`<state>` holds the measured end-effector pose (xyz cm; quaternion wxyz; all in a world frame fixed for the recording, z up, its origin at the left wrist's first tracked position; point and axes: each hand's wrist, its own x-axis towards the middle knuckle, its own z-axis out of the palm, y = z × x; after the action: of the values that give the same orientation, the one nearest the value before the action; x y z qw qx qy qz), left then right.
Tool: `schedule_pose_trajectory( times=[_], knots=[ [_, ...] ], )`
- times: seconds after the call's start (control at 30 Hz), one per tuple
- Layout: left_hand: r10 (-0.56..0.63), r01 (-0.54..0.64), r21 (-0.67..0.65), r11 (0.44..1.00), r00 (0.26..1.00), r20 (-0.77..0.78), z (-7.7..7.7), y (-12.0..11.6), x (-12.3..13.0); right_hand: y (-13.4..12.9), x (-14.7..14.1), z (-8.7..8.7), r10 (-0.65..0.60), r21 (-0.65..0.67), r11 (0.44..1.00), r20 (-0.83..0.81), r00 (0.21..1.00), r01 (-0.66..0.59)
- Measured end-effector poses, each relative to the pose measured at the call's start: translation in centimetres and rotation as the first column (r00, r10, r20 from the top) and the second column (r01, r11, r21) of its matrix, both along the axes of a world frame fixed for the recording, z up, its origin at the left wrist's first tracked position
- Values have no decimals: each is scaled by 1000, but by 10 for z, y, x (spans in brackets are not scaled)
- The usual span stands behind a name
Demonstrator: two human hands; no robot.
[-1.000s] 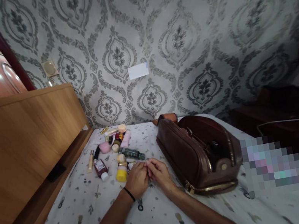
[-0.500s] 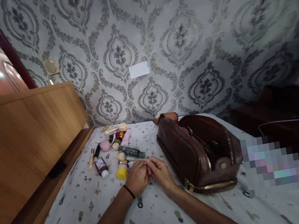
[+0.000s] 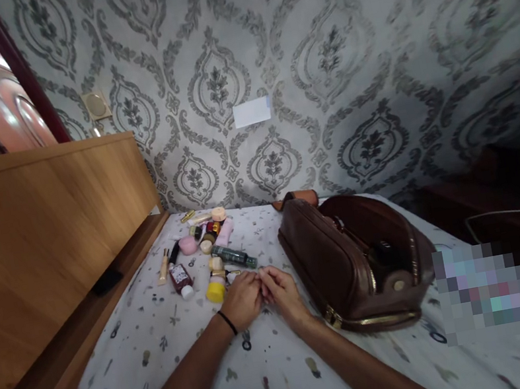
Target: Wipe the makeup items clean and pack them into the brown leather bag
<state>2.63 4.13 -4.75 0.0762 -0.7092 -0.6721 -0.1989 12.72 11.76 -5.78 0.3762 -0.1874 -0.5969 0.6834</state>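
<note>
My left hand (image 3: 242,301) and my right hand (image 3: 281,292) meet at the fingertips over the patterned sheet, fingers curled together. Whatever they may pinch is too small or hidden to make out. Just beyond my left hand lie a yellow-capped jar (image 3: 215,291) and a dark green bottle (image 3: 234,257). Farther left are a dark red bottle with a white cap (image 3: 181,280), a pink jar (image 3: 188,245), a beige tube (image 3: 163,267) and a pink tube (image 3: 225,233). An unzipped brown leather bag (image 3: 325,263) stands to the right of my right hand, with dark items inside.
A wooden board (image 3: 54,224) edges the bed on the left. The patterned wall (image 3: 265,53) rises behind. An orange-brown leather piece (image 3: 303,198) lies behind the bag, and a blurred-out patch (image 3: 498,290) covers something at the right.
The view has shifted slightly, so the scene sits a little farther right in the picture. Both hands stay together in much the same pose.
</note>
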Motion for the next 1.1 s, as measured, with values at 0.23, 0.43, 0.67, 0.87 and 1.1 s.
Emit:
schedule_pose_trajectory(
  times=[0.23, 0.43, 0.67, 0.87, 1.1],
  knots=[
    [6, -4, 31, 1000, 998, -55, 13, -9, -6, -2, 2, 4, -9, -14, 1000, 15, 1000, 10],
    [290, -289, 183, 940, 957, 22, 41, -22, -43, -3, 1, 3, -17, -47, 999, 53, 998, 19],
    [798, -799, -41, 600, 602, -39, 44, -40, -91, -5, 1, 3, -3, -42, 999, 58, 998, 5],
    [799, -792, -229, 566, 595, -83, 45, -55, -104, -5, -1, 1, 4, -36, 999, 51, 999, -3],
    [771, -784, -204, 586, 617, -160, 46, -57, -102, -7, -4, -2, -18, -27, 999, 75, 997, 20]
  ],
)
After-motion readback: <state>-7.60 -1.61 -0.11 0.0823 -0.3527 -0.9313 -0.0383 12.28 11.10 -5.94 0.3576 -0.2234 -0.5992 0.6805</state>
